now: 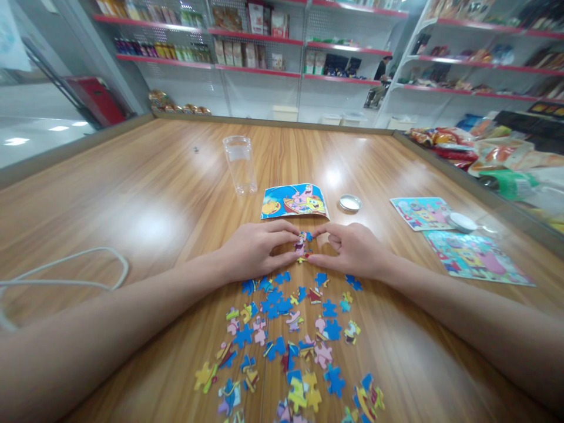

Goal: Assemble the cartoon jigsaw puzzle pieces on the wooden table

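A few joined jigsaw pieces [302, 244], pink, blue and yellow, lie on the wooden table between my two hands. From the left, my left hand [259, 249] grips their edge with thumb and fingertips. My right hand [352, 249] holds the opposite edge, index finger at the top and thumb at the bottom. Just beyond my fingers lies the picture sheet [295, 201], a cartoon scene on blue with its near edge curling up. Loose jigsaw pieces [273, 302] in blue, yellow, pink and red are scattered over the table on my near side.
A clear plastic cup [240, 164] stands behind the picture sheet, and a round lid [350, 203] lies to its right. Two more picture sheets [478, 255] with another lid [462, 222] are at the right. A white cable [101, 251] loops at the left. Snack bags [453, 144] line the right edge.
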`<state>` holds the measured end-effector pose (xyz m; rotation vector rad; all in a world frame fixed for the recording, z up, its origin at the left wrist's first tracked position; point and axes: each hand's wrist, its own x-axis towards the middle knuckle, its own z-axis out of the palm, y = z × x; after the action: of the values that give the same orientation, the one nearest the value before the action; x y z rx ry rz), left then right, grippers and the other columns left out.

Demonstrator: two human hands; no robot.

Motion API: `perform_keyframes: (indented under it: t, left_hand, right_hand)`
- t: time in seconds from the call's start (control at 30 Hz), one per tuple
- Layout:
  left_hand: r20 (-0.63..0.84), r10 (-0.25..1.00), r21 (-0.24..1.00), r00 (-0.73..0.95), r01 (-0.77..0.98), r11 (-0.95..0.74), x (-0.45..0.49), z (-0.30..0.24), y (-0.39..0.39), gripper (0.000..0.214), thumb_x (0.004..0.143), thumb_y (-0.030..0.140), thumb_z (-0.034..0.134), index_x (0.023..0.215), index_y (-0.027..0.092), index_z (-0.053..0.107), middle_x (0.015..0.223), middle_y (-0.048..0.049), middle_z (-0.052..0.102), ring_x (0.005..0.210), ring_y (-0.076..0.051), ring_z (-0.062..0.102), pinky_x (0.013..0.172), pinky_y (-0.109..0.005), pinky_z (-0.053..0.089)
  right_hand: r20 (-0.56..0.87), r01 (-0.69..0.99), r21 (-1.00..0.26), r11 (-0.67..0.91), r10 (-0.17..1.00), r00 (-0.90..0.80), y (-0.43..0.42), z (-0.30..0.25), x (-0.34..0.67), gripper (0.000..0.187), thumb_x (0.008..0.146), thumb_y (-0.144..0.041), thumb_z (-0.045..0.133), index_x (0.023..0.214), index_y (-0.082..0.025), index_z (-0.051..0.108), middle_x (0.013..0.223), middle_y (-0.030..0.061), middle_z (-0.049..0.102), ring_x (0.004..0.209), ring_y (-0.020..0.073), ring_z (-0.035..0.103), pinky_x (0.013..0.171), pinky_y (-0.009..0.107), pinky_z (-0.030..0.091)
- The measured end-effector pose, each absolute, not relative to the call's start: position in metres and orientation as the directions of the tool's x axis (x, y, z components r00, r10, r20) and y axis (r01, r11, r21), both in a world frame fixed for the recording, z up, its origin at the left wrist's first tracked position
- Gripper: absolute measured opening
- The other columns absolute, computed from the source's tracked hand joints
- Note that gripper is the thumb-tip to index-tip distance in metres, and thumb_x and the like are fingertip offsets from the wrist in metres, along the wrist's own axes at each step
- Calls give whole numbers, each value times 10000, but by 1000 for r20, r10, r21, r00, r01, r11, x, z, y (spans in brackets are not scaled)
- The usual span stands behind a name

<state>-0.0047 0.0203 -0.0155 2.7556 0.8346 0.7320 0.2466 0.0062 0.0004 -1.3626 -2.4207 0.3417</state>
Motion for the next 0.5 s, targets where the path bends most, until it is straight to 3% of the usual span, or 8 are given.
perform_keyframes:
  t: [0.5]
  left_hand:
    - [391, 594, 312, 703, 506, -804, -4, -16, 19, 330, 926, 404, 627, 1186, 212, 691, 1238, -65, 680, 1092, -210, 678, 922, -340, 578]
  right_hand:
    - [147, 781, -362, 509, 858, -491, 6, 3, 246, 526, 825, -644, 652, 1105, -199, 657, 531, -62, 503, 484, 115, 454, 541, 262, 212]
